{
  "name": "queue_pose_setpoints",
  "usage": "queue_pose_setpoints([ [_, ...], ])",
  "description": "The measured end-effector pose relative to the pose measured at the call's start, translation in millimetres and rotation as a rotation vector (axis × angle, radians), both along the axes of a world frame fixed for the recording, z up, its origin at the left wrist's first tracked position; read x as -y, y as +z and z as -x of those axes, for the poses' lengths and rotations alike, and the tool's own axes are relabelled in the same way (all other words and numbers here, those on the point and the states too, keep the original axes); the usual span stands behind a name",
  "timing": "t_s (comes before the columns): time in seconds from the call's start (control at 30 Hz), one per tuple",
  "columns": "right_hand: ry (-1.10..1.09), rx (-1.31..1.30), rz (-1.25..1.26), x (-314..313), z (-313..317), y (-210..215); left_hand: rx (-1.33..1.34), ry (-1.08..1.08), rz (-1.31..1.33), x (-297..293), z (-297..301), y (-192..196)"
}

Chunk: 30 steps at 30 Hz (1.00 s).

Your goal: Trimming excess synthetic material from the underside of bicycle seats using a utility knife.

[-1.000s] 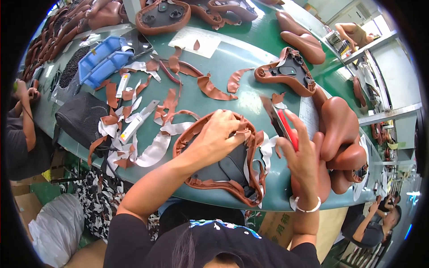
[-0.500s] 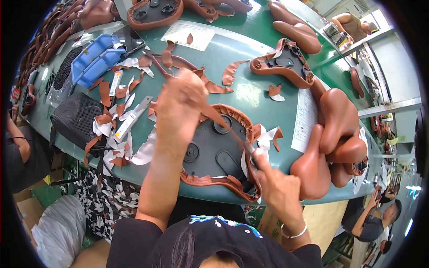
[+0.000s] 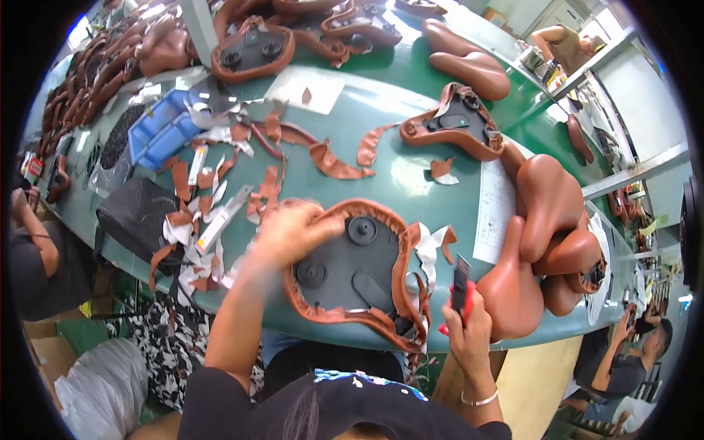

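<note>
An upside-down bicycle saddle (image 3: 341, 275) lies at the table's near edge, its dark grey base ringed by a brown folded cover edge. My left hand (image 3: 297, 231), partly blurred, is closed on the saddle's upper-left rim, thumb over the inner side. To the right of the saddle, my right hand (image 3: 471, 326) grips a red and black utility knife (image 3: 460, 290) with its blade pointing up and away. Between the knife and the saddle, white and brown trimmings (image 3: 429, 246) lie against the saddle's right edge.
Finished brown saddles (image 3: 546, 213) are heaped at right. Another upturned saddle (image 3: 458, 121) lies beyond. Leather scraps (image 3: 337, 161), a blue bin (image 3: 165, 128), a black mesh bag (image 3: 136, 209) and a loose blade (image 3: 224, 216) occupy the left. Other people sit at both sides.
The brown strip stretched from the saddle to my left hand is no longer held. My left hand has come down to the saddle's rim. My right hand has moved right with the knife, off the saddle.
</note>
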State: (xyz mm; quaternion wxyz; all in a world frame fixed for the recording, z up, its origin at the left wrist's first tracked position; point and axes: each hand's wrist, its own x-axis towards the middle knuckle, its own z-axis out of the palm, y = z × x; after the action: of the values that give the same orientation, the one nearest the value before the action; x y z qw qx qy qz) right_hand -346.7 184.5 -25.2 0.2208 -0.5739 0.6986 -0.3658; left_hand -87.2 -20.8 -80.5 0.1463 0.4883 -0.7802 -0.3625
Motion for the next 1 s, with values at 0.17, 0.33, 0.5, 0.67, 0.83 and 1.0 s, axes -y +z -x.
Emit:
queue_pose_setpoints([
  [0.17, -0.026, -0.141, 0.239, 92.6, 35.6, 30.9, -0.547, 0.241, -0.198, 43.5, 6.3, 32.2],
  [0.33, -0.292, 0.334, 0.367, 221.2, 113.4, 57.6, -1.047, 0.719, -0.163, 91.9, 71.5, 34.3],
  [0.5, -0.098, 0.808, 0.330, 385.9, 181.2, 28.7, -0.585, 0.439, 0.436, 86.0, 146.9, -42.0],
  [0.67, -0.112, 1.353, 0.172, 560.8, 135.7, -15.8, -0.556, 0.343, 0.193, 80.2, 145.7, -28.7],
  [0.83, -0.164, 1.353, 0.434, 690.6, 186.6, -66.0, -0.627, 0.241, 0.100, 72.4, 144.9, -10.0],
  [1.0, -0.549, 1.438, 0.495, 696.5, 148.6, -66.1, -0.604, 0.258, 0.095, 81.4, 132.7, -15.2],
])
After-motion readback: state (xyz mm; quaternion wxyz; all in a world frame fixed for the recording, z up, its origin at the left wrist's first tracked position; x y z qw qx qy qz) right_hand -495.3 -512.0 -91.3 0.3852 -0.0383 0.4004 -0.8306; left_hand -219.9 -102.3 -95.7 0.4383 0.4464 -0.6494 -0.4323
